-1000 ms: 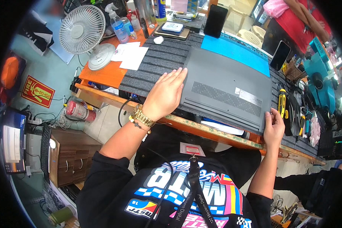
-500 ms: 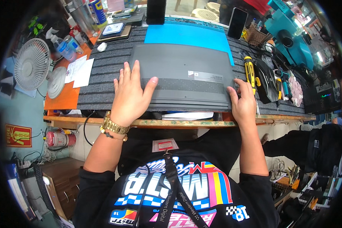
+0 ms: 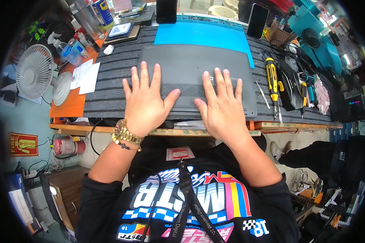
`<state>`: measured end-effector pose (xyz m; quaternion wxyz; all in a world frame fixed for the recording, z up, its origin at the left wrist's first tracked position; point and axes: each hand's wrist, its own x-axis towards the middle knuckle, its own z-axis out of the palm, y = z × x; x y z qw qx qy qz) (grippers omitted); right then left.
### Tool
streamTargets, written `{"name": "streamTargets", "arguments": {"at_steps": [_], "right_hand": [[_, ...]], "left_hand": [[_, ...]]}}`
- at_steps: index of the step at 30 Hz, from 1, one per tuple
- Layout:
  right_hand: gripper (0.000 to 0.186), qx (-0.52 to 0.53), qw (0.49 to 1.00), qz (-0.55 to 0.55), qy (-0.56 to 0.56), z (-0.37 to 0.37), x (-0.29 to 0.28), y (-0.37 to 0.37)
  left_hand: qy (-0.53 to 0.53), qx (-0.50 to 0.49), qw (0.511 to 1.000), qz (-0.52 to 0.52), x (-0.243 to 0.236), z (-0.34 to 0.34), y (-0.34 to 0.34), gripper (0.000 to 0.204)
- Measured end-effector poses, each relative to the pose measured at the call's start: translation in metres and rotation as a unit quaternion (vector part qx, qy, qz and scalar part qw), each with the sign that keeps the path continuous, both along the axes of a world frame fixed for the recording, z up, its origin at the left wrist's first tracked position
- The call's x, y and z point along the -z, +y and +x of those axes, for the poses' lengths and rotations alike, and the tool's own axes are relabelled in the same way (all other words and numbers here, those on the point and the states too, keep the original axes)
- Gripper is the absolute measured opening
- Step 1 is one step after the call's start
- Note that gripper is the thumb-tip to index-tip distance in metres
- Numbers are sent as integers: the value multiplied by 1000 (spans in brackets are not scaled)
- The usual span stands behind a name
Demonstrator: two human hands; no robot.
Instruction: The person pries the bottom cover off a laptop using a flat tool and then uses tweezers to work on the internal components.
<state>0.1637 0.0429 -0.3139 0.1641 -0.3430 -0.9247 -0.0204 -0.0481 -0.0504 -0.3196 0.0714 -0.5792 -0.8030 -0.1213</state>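
A dark grey laptop (image 3: 182, 60) lies closed with its underside up, its vent strip and a small label facing me. My left hand (image 3: 146, 101) rests flat over its left side, fingers spread. On its right half lies my right hand (image 3: 224, 105), palm down and fingers apart, covering most of the label. Neither hand grips anything. Beneath the laptop is a dark striped mat (image 3: 113, 85), and a blue work mat (image 3: 202, 36) shows beyond its far edge.
Right of the laptop lie tweezers (image 3: 263, 95), a yellow screwdriver (image 3: 271, 79) and other tools. A teal microscope (image 3: 312, 36) stands at the far right. Two phones stand upright at the back, one a black phone (image 3: 257, 21). At left are a white fan (image 3: 34, 69), papers (image 3: 87, 77) and bottles.
My right hand has moved left from the laptop's right edge and now lies flat on its underside. My left hand stays on the left side, its fingers slightly more spread.
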Motion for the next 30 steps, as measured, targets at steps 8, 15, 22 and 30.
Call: {"name": "streamTargets", "arguments": {"at_steps": [8, 15, 22, 30], "right_hand": [[69, -9, 999, -36, -34, 1, -5, 4], [74, -23, 994, -97, 38, 50, -26, 29], [76, 35, 999, -29, 0, 67, 2, 38], [73, -47, 987, -128, 89, 79, -4, 45]], "left_hand": [[9, -21, 1000, 4, -4, 37, 10, 92], [14, -21, 999, 37, -1, 37, 8, 93], [-65, 21, 996, 50, -1, 22, -5, 94], [-140, 14, 988, 63, 7, -23, 0, 89]]}}
